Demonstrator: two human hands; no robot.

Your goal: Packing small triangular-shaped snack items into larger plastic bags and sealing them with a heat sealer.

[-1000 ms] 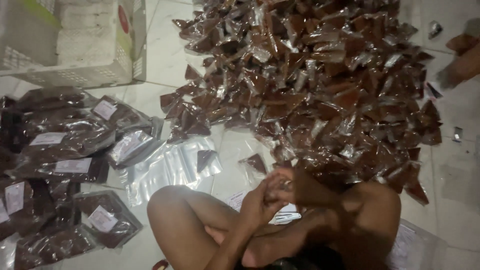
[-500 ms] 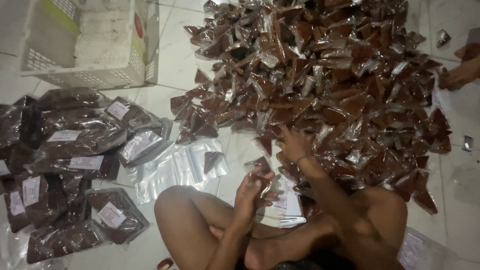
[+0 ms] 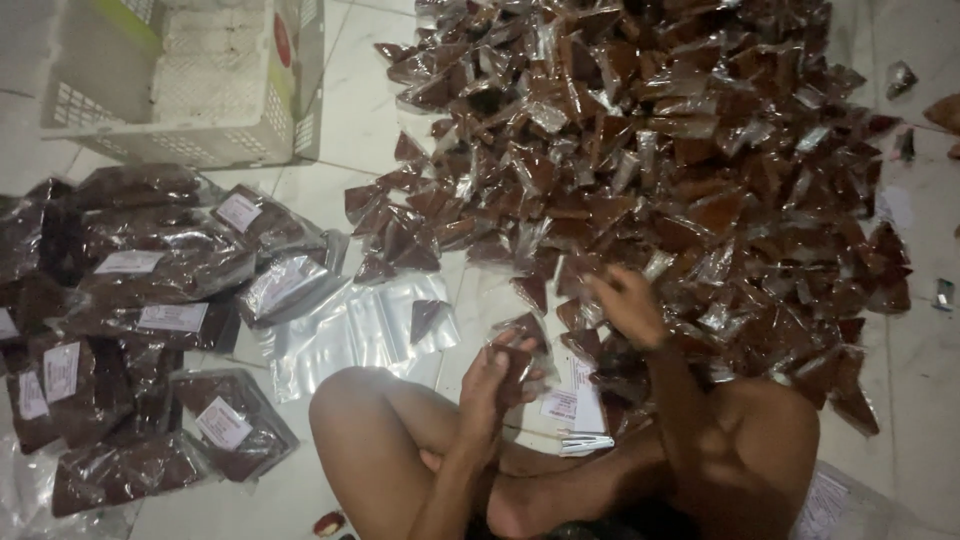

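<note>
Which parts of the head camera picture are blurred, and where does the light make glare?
In the head view, the right hand is smeared by motion blur over the pile of small brown packets; the left hand is sharper; glare glints off the clear plastic bags and packet wrappers; the lower left corner is dim.

The white tile floor (image 3: 345,85) holds a big pile of brown packets (image 3: 650,150), filled bags (image 3: 150,290), clear empty bags (image 3: 350,330) and a white basket (image 3: 190,85).
</note>
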